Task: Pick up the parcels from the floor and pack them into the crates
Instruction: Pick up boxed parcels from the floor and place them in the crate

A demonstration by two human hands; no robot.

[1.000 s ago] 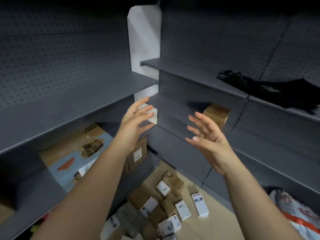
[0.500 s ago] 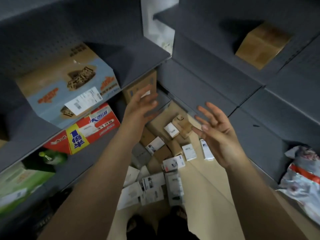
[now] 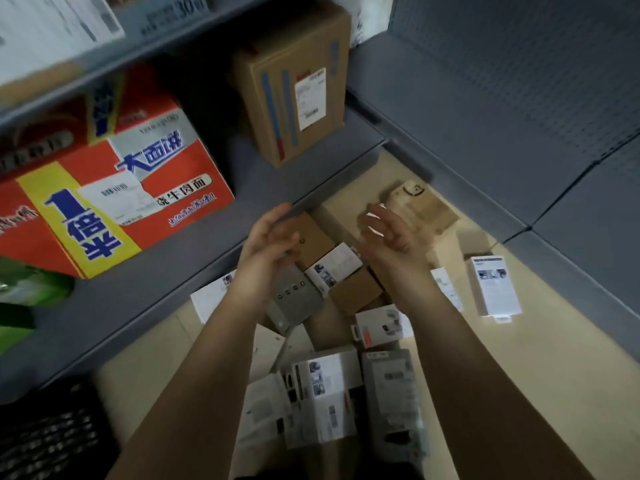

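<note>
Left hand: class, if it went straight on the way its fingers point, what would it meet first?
Probably the brown cardboard parcel just beyond the left hand, though depth is unclear.

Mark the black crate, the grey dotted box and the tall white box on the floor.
black crate (image 3: 48,441): head view, on its mesh wall.
grey dotted box (image 3: 294,304): head view, centre of its top face.
tall white box (image 3: 495,289): head view, centre of its printed face.
</note>
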